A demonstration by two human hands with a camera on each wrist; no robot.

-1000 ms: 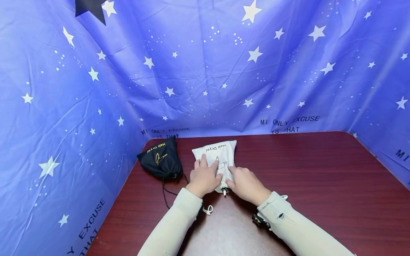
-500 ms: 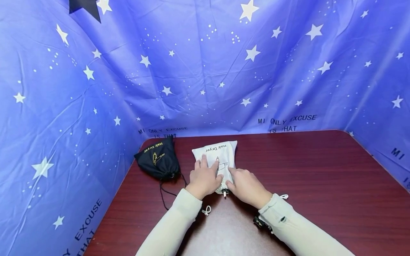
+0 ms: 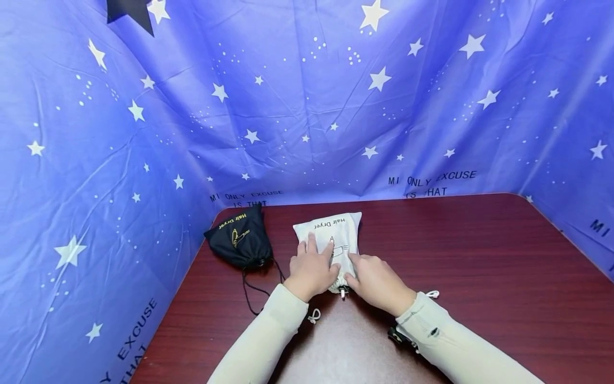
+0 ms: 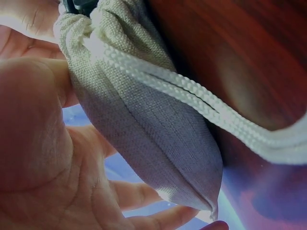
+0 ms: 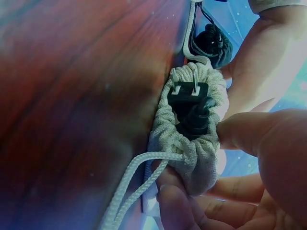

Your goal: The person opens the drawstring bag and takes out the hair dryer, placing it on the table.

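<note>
A white drawstring bag printed "Hair Dryer" lies flat on the table in the head view, its gathered mouth toward me. My left hand rests on top of it with fingers spread and straight. At the bag's right edge, my right hand grips the side near the mouth, thumb on top and fingers curled around the edge in the right wrist view. A black two-prong plug pokes out of the mouth. White cord hangs from the gathered cloth. The rest of the contents is hidden inside.
Left of the white bag lies a black drawstring bag with a similar print, its black cord trailing toward my left sleeve. Dark red table extends to the right. A blue star-patterned curtain encloses the back and sides.
The white bag and both hands have shifted slightly to the right. The hands keep the same hold, and the black bag stays in place.
</note>
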